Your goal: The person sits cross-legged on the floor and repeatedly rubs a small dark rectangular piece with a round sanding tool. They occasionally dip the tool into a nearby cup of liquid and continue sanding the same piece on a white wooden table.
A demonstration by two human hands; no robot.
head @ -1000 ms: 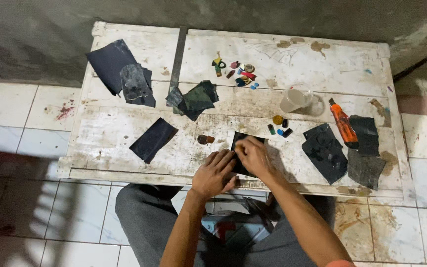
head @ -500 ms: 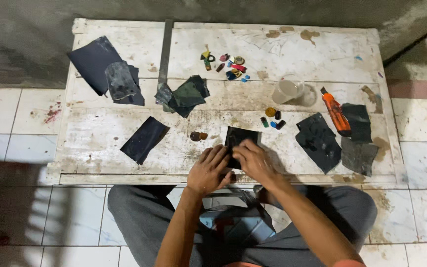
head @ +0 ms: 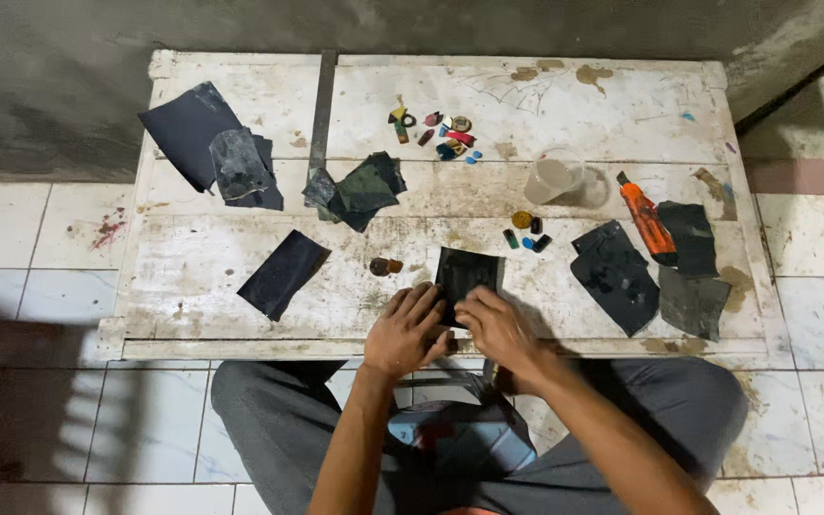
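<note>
A small dark square of sandpaper (head: 469, 272) lies near the front edge of a worn white wooden table (head: 240, 95). My left hand (head: 406, 331) rests flat at the sheet's lower left corner, fingers spread and touching it. Just to the right, my right hand (head: 500, 329) presses its fingertips on the sheet's near edge. Whatever lies under the fingertips is hidden. A little brown piece (head: 381, 266) sits just left of the sheet.
More dark sandpaper sheets lie at the far left (head: 204, 143), centre (head: 355, 189), front left (head: 282, 274) and right (head: 614, 277). An orange utility knife (head: 645, 219), a clear plastic cup (head: 555, 177) and several small coloured pieces (head: 445, 138) sit beyond. White floor tiles surround the table.
The view has shifted slightly. Both hands stay at the small dark sheet, with fingers moving a little over its near edge.
</note>
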